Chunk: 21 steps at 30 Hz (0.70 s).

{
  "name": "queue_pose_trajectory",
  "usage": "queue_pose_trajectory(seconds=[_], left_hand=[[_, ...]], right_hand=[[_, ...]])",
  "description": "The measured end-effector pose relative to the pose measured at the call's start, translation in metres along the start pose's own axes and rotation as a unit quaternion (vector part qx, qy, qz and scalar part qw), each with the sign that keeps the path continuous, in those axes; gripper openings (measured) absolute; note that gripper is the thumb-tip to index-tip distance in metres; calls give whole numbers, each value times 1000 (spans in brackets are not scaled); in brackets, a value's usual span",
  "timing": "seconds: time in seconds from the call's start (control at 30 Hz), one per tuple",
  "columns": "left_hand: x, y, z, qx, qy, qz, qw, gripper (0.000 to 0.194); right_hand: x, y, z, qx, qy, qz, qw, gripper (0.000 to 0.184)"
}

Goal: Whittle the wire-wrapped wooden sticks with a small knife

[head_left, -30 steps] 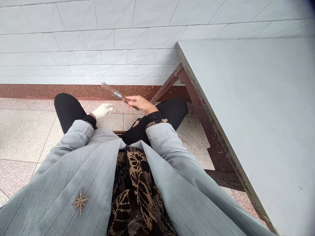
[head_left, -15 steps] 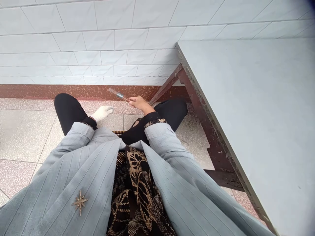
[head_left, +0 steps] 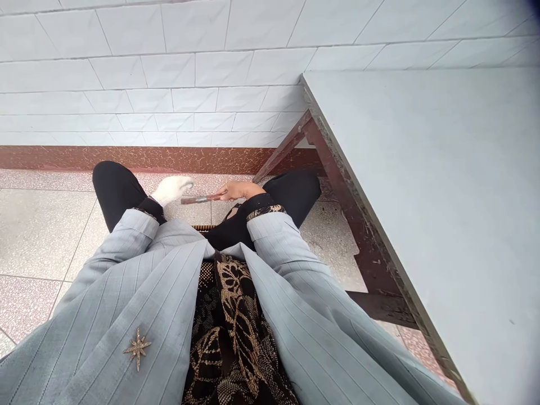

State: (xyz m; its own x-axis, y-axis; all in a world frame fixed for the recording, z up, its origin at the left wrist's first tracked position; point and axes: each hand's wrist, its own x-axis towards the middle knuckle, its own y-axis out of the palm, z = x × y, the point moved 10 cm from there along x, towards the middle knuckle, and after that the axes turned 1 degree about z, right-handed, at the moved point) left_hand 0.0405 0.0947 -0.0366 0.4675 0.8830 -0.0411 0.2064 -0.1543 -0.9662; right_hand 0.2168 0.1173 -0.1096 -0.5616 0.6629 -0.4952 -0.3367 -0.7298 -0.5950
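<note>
We pinch a brown stick point(head_left: 198, 199) with a metal band in our bare right hand point(head_left: 238, 191), its end just short of our white-gloved left hand point(head_left: 172, 190), whose grip we cannot tell, leaving one small gap to close.

- I saw a wall of white glazed rectangular tiles point(head_left: 169, 73) filling the far side, laid in staggered rows with grey joints.
- Along its foot ran a reddish-brown marbled skirting band point(head_left: 126, 159).
- The floor point(head_left: 42, 236) was speckled terrazzo tile, pale grey with pinkish patches.
- On the right stood a table with a pale grey top point(head_left: 422, 214), its edge worn and chipped.
- Its dark red-brown frame point(head_left: 363, 236) had scuffed paint.
- The light reached me soft and even.
</note>
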Motion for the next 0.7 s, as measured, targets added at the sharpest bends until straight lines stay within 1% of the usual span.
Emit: queue_pose_trajectory(seconds=[0.07, 0.1, 0.17, 0.2, 0.23, 0.27, 0.3, 0.37, 0.4, 0.43, 0.5, 0.57, 0.7], left_hand=[[2, -5, 2, -64, 10, -13, 998, 31], [2, -8, 3, -104, 14, -22, 994, 30], [3, -8, 5, -187, 12, -32, 982, 30], [3, -5, 7, -224, 7, -29, 974, 29], [3, 0, 7, -258, 0, -24, 966, 29], [4, 7, 7, -291, -4, -14, 957, 28], [4, 14, 5, -324, -3, -2, 946, 27], [3, 26, 0, -383, 9, 13, 923, 27], [3, 30, -1, -405, 15, 13, 914, 27], [3, 33, -2, -419, 17, 11, 908, 27], [3, 35, 1, -422, 7, 2, 906, 27], [2, 36, 4, -400, -4, -2, 916, 27], [0, 34, 1, -331, 8, 3, 944, 30]], right_hand=[[-6, 23, 8, 54, -23, 118, 991, 42], [-10, 32, 13, 79, -32, 164, 983, 50], [-17, 37, 28, 139, -79, 206, 965, 60], [-19, 35, 35, 173, -105, 211, 956, 62], [-21, 30, 41, 211, -132, 199, 948, 62], [-21, 20, 45, 253, -162, 165, 940, 61], [-20, 6, 47, 296, -190, 112, 929, 60], [-19, -26, 41, 377, -226, -22, 898, 54], [-19, -38, 34, 409, -225, -81, 881, 51], [-17, -45, 26, 432, -209, -122, 869, 46], [-12, -48, 12, 459, -156, -161, 859, 37], [-8, -45, 4, 464, -105, -179, 861, 30], [-6, -46, -5, 442, -50, -215, 870, 26]])
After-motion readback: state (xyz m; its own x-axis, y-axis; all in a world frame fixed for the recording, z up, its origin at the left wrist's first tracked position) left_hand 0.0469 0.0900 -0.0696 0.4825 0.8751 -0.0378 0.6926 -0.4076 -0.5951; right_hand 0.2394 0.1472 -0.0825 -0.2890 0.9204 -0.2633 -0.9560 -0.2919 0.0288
